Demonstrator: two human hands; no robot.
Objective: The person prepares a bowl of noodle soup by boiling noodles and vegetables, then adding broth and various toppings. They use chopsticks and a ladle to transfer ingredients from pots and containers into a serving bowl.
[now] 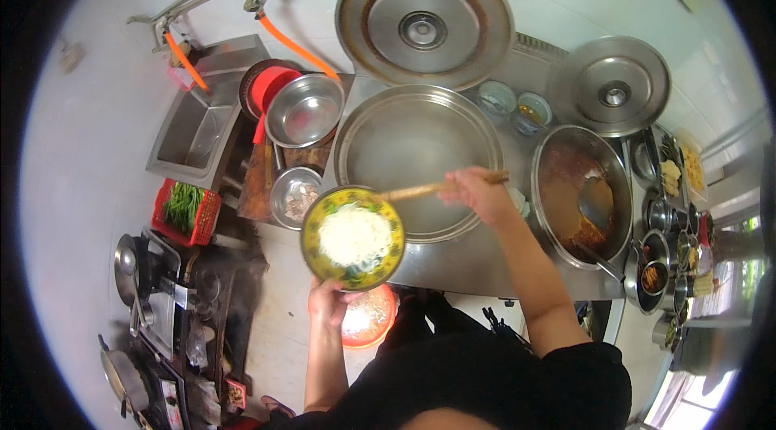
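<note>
My left hand (330,301) holds a yellow patterned bowl (310,246) by its near rim. White noodles (354,236) lie in the bowl, with some green leaves around them. In my right hand (476,193) is a long wooden stick or pair of chopsticks (415,190), whose far end reaches the bowl's right rim. Beyond both hands, a large round steel pot (412,139) with cloudy liquid is set into the steel counter (461,266).
A pot of reddish broth (564,193) with a ladle stands right, beside topping containers. Two big lids (424,24) (612,87) lean at the back. Left are a steel bowl (303,112), meat-like pieces in another bowl (301,199), a sink (197,133), a red basket of greens (185,212) and stoves.
</note>
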